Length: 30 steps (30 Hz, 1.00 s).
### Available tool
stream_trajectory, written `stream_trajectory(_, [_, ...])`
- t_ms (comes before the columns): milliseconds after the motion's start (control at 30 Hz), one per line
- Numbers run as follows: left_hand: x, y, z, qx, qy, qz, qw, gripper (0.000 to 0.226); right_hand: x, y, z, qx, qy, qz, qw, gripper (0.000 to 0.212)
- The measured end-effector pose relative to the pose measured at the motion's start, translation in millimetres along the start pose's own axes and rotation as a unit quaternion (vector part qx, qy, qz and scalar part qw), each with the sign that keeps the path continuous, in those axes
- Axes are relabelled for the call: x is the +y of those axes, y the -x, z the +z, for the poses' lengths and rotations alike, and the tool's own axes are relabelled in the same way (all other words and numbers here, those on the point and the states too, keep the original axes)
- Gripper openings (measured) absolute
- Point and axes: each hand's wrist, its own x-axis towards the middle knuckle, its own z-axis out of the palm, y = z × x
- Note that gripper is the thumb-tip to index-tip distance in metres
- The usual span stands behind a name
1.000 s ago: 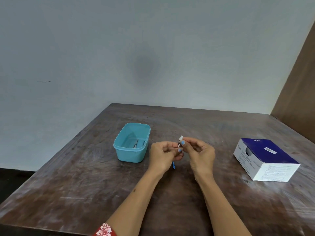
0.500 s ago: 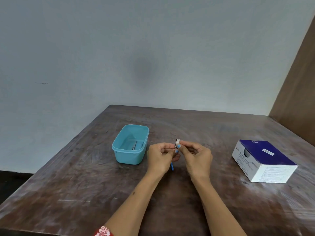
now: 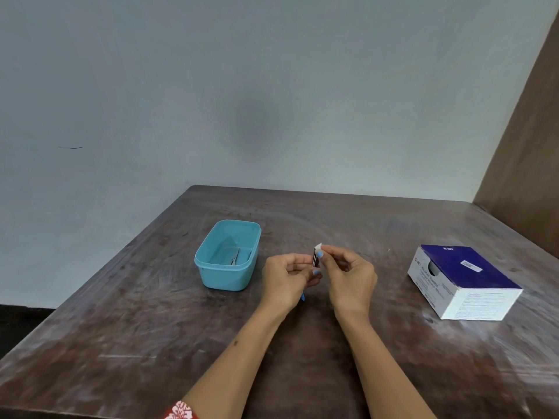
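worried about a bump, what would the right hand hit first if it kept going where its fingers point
Probably the slim metal tool held by the left hand: the right hand pinches a white swab right at it, though depth is unclear.

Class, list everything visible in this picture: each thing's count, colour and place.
table: one, dark brown, across the lower view
container: one, teal, on the table, left
metal tool: one visible, silver, inside the container
box: one, blue and white, on the table, right
thin tool: one, dark with blue end, held at centre
white pad: one, white, at the thin tool's top
left hand: one, grips the thin tool
right hand: one, pinches the white pad
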Motion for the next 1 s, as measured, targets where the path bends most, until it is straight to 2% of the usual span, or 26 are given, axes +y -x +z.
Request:
stream_trajectory(200, [-0.8, -1.4, -1.6, 0.029, 0.013, 0.009, 0.999, 0.023, 0.7, 1.4, 2.3, -0.043, 0.031, 0.023, 0.998, 0.011])
stream_trajectory(400, [-1.3, -0.8, -0.6, 0.005, 0.025, -0.014, 1.0, 0.025, -2.3, 2.9, 0.3, 0.006, 0.04, 0.004, 0.999, 0.014])
stream_trajectory(533, [-0.1, -0.8, -3.3, 0.03, 0.04, -0.003, 0.999, 0.024, -0.5, 4.0, 4.2, -0.042, 0.063, 0.012, 0.997, 0.01])
stream_trajectory(700, [2.9, 2.8, 0.9, 0.006, 0.069, -0.021, 0.997, 0.025, 0.5, 4.2, 2.3, -0.006, 0.076, -0.021, 0.997, 0.013])
stream_trajectory(867, [5.1, -0.4, -2.6, 0.027, 0.086, -0.028, 0.996, 0.025, 3.9, 7.1, 5.2, -0.045, 0.19, -0.102, 0.976, 0.014])
stream_trajectory(1000, [8.9, 2.7, -0.3, 0.013, 0.103, -0.036, 0.994, 0.027, 8.3, 6.1, 4.6, -0.022, 0.221, -0.133, 0.966, 0.016])
